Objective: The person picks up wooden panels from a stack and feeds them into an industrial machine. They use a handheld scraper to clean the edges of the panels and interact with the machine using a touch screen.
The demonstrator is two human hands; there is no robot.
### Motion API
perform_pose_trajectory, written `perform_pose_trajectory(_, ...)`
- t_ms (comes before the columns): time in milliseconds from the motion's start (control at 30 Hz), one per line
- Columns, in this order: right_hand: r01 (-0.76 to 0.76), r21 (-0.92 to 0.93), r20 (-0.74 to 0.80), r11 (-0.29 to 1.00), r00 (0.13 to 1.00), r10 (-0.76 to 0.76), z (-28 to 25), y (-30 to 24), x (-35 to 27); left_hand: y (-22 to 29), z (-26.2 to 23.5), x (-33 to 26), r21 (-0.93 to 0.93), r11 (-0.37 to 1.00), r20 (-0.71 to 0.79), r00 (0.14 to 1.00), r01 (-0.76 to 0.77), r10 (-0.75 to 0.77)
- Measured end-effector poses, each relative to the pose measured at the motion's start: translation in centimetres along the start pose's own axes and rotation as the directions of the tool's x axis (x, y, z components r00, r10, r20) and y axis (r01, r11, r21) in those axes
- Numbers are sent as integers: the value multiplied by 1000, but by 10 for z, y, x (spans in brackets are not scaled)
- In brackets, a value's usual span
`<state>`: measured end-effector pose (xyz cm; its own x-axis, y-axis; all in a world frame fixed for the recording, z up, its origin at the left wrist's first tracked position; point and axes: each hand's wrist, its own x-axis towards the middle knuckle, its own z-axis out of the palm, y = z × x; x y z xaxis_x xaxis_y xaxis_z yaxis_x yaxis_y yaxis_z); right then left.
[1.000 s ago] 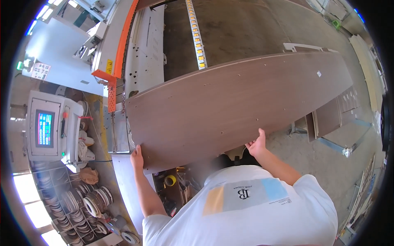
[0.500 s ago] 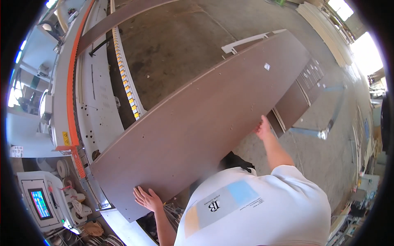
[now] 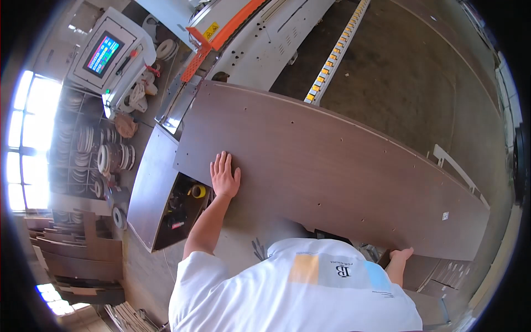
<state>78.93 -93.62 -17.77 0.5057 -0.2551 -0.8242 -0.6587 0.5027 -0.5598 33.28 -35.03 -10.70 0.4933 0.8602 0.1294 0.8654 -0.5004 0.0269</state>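
A long brown board [image 3: 310, 160] with small drilled holes and a small white label lies across in front of me. Flat on its top face near the left end rests my left hand [image 3: 225, 176], fingers stretched and slightly apart. At the near edge, toward the right end, my right hand [image 3: 400, 254] grips the board, and its lower fingers are hidden. The board's left end lies against the bed of a long machine with an orange guard strip [image 3: 235, 25].
A control panel with a lit screen [image 3: 103, 53] stands at the upper left. A rail with yellow rollers [image 3: 337, 52] runs beyond the board. A white-topped box [image 3: 152, 182] holds a yellow tape roll [image 3: 198, 191]. Rolls of edging [image 3: 116, 158] hang on a rack at left.
My view has turned left, bringing the control panel and rack into fuller sight. Both hands stay on the board, the left flat near its left end, the right on the near edge.
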Motion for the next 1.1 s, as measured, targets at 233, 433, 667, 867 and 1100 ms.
perform_pose_trajectory(233, 231, -576, 89, 784, 971, -221, -67, -3, 38, -1, -8, 11, -1, 1000, -22, 1000, -22, 22)
perform_pose_trajectory(433, 133, -704, -74, 698, 963, -258, -61, 10, -26, -32, -4, 40, -10, 1000, -21, 1000, -7, 7)
perform_pose_trajectory(667, 93, -724, -116, 684, 960, -253, -44, 39, -81, -80, 15, 87, -2, 997, -43, 996, 76, -76)
perform_pose_trajectory(867, 72, -734, -115, 676, 967, -228, -20, 71, -117, -123, 33, 134, 44, 917, 5, 917, 397, -398)
perform_pose_trajectory(1100, 62, -751, -102, 657, 973, -209, 10, 99, -142, -168, 41, 171, -64, 905, -49, 905, 420, -423)
